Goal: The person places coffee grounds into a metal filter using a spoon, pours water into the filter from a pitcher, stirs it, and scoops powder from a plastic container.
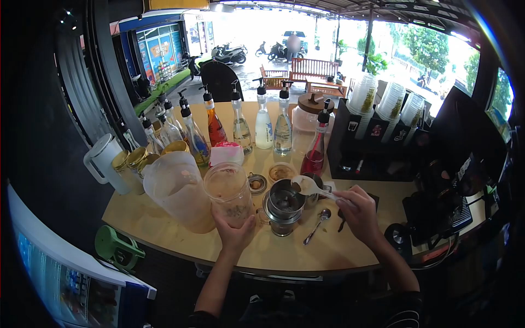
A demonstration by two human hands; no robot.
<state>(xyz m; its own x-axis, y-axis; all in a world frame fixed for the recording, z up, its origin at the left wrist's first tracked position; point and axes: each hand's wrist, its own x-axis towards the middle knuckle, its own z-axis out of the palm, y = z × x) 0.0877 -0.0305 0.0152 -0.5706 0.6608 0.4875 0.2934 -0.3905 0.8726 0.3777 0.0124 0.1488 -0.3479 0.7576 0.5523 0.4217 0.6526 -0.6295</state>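
My left hand (236,232) is wrapped round a clear jar (223,183), which it tilts slightly on the left of the work area. The jar looks mostly see-through, with some brownish residue on its wall. In my right hand (358,208) is a white plastic scoop (310,187). Its bowl carries brown powder and hangs over the rim of a metal drip coffee filter (285,205). That filter sits on a handled cup. A metal teaspoon (317,227) lies to its right, and a round brownish lid (282,171) lies behind it.
Several pump bottles (263,126) stand along the back. A large translucent pitcher (175,183) and a white jug (104,158) are at left. A black cup holder (355,147) with stacked plastic cups stands right. The table's curved front edge (306,270) is close to me.
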